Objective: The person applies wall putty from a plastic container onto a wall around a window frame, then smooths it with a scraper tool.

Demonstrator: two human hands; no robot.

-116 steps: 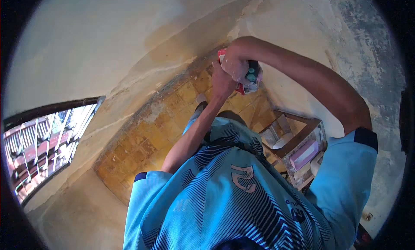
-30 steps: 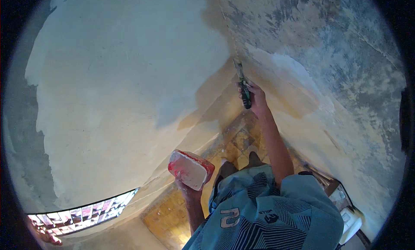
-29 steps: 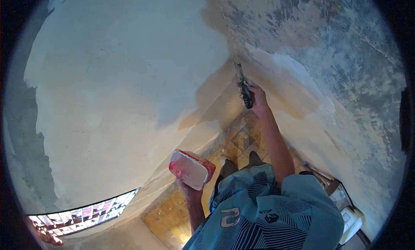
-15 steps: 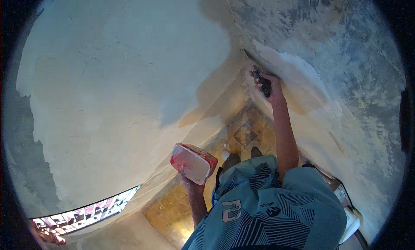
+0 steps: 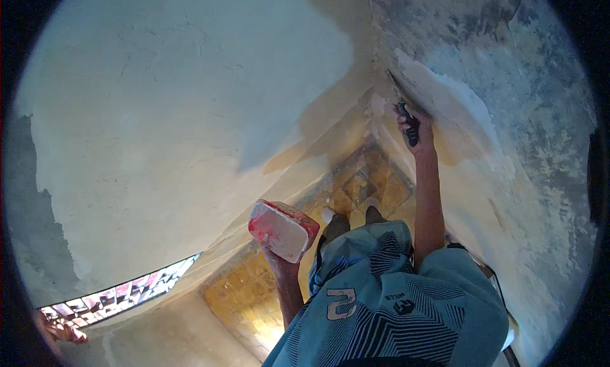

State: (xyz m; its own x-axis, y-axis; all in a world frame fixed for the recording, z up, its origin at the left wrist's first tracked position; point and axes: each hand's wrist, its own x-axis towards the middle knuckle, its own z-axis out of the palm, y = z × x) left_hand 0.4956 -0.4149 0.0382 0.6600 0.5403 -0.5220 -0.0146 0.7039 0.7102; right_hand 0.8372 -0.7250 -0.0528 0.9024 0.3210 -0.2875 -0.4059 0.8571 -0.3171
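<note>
Fingers of the right hand (image 5: 416, 127) wrap a dark-handled putty knife (image 5: 404, 116), and they cover most of the handle, so only its lower end and the thin blade above show clearly. The blade itself is narrow and hard to trace where it meets the pale fresh filler (image 5: 445, 106) on the grey wall (image 5: 540, 145) just beyond the knuckles. The knife's long axis runs up and slightly left from the fist, the blade tip pointing away from the person toward the room corner (image 5: 372, 62), which lies just left of the hand. The left hand (image 5: 273, 256) sits much lower, well apart from the right, gripping a red tub (image 5: 283, 228) of white filler from below; its fingers are mostly hidden behind the tub, whose open face tilts up and left. Behind and left of that hand spreads a broad smooth cream wall (image 5: 178, 113) with plenty of bare surface, its patchy edge cut off by the dark rim of the view. Below both hands lies a yellow tiled floor (image 5: 362, 183), partly screened by the person's blue patterned shirt (image 5: 394, 297). A barred window (image 5: 121, 294) shows far down to the left of the tub.
</note>
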